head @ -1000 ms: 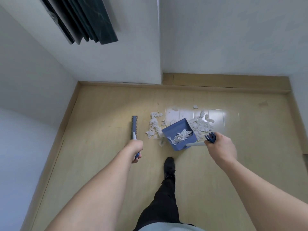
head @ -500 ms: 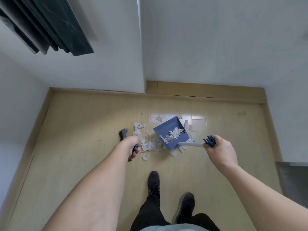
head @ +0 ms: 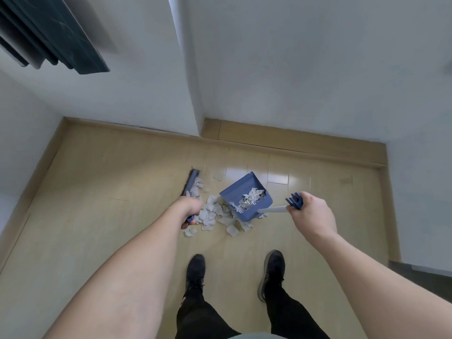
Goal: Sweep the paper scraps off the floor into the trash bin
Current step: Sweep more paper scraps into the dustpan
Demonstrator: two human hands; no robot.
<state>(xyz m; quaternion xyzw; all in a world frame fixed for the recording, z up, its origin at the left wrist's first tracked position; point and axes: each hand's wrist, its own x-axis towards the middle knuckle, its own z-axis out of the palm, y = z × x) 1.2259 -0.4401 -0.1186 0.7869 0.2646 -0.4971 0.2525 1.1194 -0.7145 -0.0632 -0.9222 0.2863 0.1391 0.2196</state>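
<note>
My left hand point(head: 190, 209) grips a blue broom point(head: 190, 182), whose head rests on the wooden floor left of a pile of white paper scraps point(head: 210, 216). My right hand point(head: 311, 214) holds the top of the long handle of a blue dustpan point(head: 245, 195). The dustpan stands on the floor right of the pile, with several scraps inside it. More scraps lie loose in front of the pan, towards my feet. No trash bin is in view.
White walls form a corner point(head: 195, 99) just behind the pile, with a wooden skirting point(head: 293, 140) along the base. My two black shoes point(head: 195, 270) stand close behind the scraps. A dark shelf-like object point(head: 49, 37) hangs at upper left.
The broom has swept right, pushing the scraps together against the dustpan. The dustpan has shifted over the pile. My second foot has stepped forward beside the first.
</note>
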